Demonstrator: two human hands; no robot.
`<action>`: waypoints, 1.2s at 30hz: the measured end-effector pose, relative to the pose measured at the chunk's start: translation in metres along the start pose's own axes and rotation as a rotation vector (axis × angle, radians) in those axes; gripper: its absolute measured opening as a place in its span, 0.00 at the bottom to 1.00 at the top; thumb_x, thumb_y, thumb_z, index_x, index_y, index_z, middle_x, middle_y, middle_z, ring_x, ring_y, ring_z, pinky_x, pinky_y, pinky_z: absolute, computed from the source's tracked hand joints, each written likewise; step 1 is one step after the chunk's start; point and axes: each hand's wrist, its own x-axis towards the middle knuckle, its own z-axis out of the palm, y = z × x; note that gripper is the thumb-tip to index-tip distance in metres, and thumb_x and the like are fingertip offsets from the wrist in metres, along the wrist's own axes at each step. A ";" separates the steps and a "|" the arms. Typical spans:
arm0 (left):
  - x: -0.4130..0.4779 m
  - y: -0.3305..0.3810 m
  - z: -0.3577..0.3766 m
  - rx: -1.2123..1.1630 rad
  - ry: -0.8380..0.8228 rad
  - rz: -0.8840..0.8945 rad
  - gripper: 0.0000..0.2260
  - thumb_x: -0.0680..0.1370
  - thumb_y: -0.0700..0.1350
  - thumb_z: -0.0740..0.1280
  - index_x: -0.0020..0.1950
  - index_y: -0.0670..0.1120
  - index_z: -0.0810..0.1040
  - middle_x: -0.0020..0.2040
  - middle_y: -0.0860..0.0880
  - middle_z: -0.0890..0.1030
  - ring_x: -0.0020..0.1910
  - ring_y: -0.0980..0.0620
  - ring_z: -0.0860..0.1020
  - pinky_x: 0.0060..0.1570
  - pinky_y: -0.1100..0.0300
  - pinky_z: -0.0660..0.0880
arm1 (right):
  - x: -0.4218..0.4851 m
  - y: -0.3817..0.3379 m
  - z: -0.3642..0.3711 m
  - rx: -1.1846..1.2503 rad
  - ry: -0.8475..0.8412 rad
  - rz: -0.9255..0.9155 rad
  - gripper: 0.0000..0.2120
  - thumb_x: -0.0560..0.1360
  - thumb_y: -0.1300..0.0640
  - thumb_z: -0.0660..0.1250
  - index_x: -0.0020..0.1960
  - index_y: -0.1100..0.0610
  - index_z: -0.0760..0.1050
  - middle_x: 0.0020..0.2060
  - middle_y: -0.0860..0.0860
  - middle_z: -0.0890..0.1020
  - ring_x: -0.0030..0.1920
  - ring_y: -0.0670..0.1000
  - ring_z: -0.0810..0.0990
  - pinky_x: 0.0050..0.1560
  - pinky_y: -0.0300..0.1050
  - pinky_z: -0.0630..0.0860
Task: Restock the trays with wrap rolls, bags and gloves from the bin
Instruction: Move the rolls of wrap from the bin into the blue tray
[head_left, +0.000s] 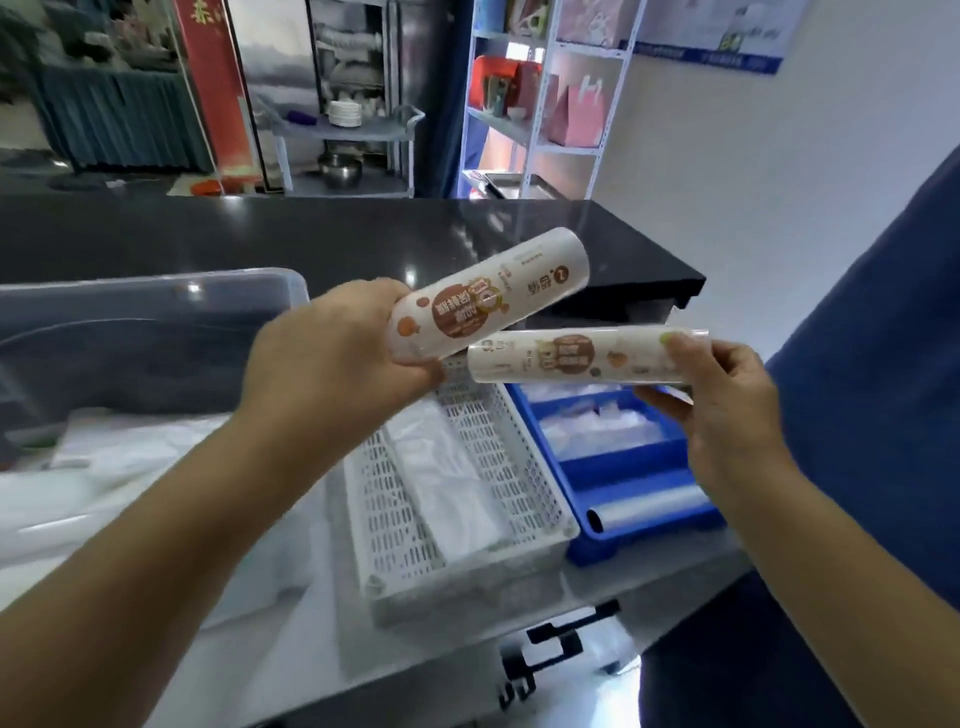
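My left hand grips one end of a thick white wrap roll with brown print, tilted up to the right. A thinner printed wrap roll lies level in my right hand, held at its right end. Both rolls hover above the white perforated tray, which holds folded clear bags. To the right, the blue divided tray holds clear plastic packs at the back and a clear roll in its front compartment. The clear bin stands at the left.
White plastic sheets lie in front of the bin on the pale worktop. A raised black counter runs behind the trays. A person's blue sleeve fills the right edge. Shelving and a cart stand in the background.
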 end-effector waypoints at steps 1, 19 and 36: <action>0.001 0.010 0.013 -0.007 -0.015 0.002 0.18 0.64 0.62 0.66 0.49 0.56 0.75 0.37 0.57 0.76 0.32 0.61 0.72 0.26 0.64 0.67 | 0.006 0.003 -0.016 0.001 0.050 0.009 0.09 0.73 0.57 0.70 0.48 0.56 0.71 0.50 0.55 0.77 0.47 0.51 0.83 0.39 0.43 0.81; 0.032 0.092 0.286 -0.222 -0.629 -0.061 0.20 0.61 0.61 0.69 0.49 0.55 0.76 0.45 0.55 0.70 0.38 0.55 0.72 0.32 0.59 0.71 | 0.085 0.091 -0.179 -0.175 0.583 0.101 0.13 0.72 0.60 0.71 0.48 0.55 0.67 0.48 0.51 0.77 0.46 0.51 0.82 0.35 0.39 0.81; 0.033 0.151 0.360 0.154 -0.838 0.056 0.24 0.71 0.63 0.64 0.58 0.49 0.69 0.56 0.50 0.71 0.50 0.47 0.76 0.37 0.55 0.65 | 0.206 0.136 -0.229 -0.109 0.486 0.265 0.08 0.74 0.53 0.67 0.47 0.52 0.68 0.48 0.55 0.79 0.46 0.52 0.83 0.39 0.45 0.82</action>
